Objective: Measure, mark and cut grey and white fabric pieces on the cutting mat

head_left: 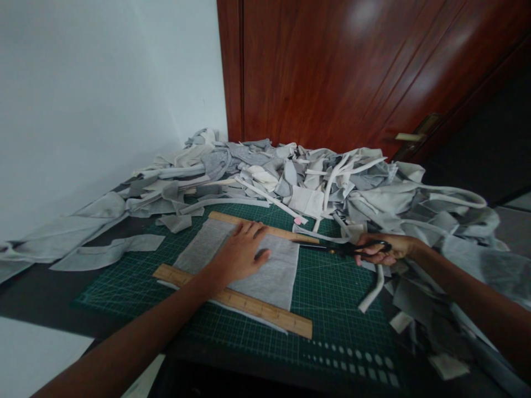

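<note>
A piece of light grey fabric (pixel 271 276) lies flat on the green cutting mat (pixel 332 298). Across its far edge rests one wooden ruler (pixel 277 229); a second wooden ruler (pixel 265 312) lies over its near edge, with a thin strip of fabric showing past it. My left hand (pixel 240 251) is spread on the fabric, its fingertips at the far ruler and its forearm passing over the near one. In my right hand (pixel 381 250) are black scissors (pixel 344 249), their blades pointing left at the fabric's upper right corner by the far ruler's end.
A large heap of grey and white fabric scraps (pixel 307 199) spreads along the back and right of the dark table. More scraps (pixel 112 251) lie at the left. A white wall (pixel 103 83) and a brown wooden door (pixel 323 72) stand behind.
</note>
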A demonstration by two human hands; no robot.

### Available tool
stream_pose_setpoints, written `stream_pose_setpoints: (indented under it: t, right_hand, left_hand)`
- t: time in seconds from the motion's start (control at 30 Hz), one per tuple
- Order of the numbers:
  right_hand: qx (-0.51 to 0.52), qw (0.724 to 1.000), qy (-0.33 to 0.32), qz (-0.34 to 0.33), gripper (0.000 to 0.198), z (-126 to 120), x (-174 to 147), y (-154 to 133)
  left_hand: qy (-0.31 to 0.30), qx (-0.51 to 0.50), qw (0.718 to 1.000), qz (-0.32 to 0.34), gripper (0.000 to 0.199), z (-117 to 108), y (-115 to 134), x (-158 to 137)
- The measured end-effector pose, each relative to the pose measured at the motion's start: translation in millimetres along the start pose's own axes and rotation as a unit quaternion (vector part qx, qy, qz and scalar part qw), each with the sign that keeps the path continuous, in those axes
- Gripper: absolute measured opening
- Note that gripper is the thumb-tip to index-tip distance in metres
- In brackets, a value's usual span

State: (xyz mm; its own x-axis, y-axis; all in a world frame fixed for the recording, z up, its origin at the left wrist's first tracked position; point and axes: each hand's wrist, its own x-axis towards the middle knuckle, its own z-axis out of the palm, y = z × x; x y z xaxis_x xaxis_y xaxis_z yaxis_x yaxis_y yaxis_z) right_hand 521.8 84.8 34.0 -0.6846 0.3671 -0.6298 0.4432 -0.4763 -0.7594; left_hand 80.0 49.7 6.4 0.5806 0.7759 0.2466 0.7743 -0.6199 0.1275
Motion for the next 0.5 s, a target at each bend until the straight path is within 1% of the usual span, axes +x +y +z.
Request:
stream_pose_setpoints:
  t: [0.2, 0.37, 0.5]
  right_hand:
    - [-0.002, 0.998, 0.051, 0.035, 0.061, 5.1, -1.2, -7.3]
    - [-0.028, 0.997, 0.050, 0.042, 0.064, 5.9, -0.7, -9.7]
    - [-0.040, 0.998, 0.039, 0.030, 0.059, -1.9, 2.4, -5.1]
  left_hand:
    - [0.003, -0.005, 1.000, 0.002, 0.052, -0.4, 1.3, -0.7]
    - [0.003, -0.011, 1.000, -0.003, 0.052, -1.0, 1.6, -1.7]
    - [0.000, -0.017, 1.000, -0.004, 0.052, -1.9, 1.7, -2.3]
